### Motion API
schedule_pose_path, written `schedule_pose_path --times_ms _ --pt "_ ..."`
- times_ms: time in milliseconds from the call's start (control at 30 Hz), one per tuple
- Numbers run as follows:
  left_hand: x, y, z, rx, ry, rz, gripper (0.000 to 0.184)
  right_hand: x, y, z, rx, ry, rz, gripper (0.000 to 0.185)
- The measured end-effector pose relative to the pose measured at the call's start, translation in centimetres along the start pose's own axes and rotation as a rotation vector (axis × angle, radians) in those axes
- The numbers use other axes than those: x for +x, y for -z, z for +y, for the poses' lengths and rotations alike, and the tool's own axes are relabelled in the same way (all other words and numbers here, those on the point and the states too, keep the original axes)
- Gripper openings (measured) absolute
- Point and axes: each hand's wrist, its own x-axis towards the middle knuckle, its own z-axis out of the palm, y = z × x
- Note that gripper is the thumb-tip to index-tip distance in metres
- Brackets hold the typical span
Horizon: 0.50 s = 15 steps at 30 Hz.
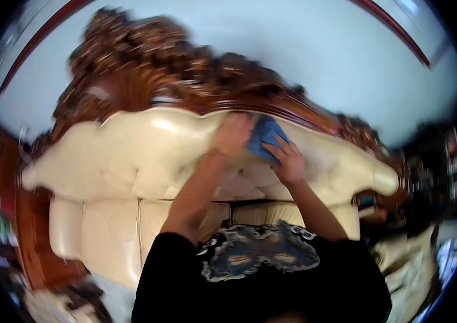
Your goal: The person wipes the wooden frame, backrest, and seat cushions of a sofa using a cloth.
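Note:
A cream tufted leather sofa back (115, 145) rises in front of me, topped by a carved brown wooden crest (131, 70). My right hand (288, 161) presses a blue cloth (266, 137) against the upper edge of the leather, its fingers spread over the cloth. Just left of the cloth, my left hand (234, 132) rests at the top of the sofa back, near the wood. Motion blurs its fingers, so their pose is unclear.
Cream seat cushions (110, 231) lie below the sofa back. A brown wooden cabinet (29, 237) stands at the left. Blurred shelves with items (454, 156) are at the right. Behind the crest is a pale wall (271, 43).

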Motion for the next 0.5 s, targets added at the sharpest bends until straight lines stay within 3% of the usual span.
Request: schedule_pose_path --times_ms 100,167,333,400,500 --pt "-0.2 -0.2 -1.0 -0.090 -0.028 0.370 0.026 0.0 0.9 3.9 -0.055 -0.181 0.058 0.057" --pt "0.6 -0.4 -0.2 -0.101 -0.045 0.333 0.027 -1.5 1.9 9.3 -0.049 -0.310 0.148 0.054" --pt "1.2 -0.5 0.1 -0.050 -0.073 0.438 0.026 -8.9 5.2 20.6 -0.171 -0.742 0.071 0.047" --pt "1.1 -0.5 -0.1 -0.043 -0.083 0.434 0.026 -11.6 6.8 22.7 -0.258 -0.684 0.093 0.049" --pt "1.0 -0.6 0.0 -0.035 -0.075 0.419 0.025 -14.8 8.8 26.4 -0.592 -1.043 0.072 0.053"
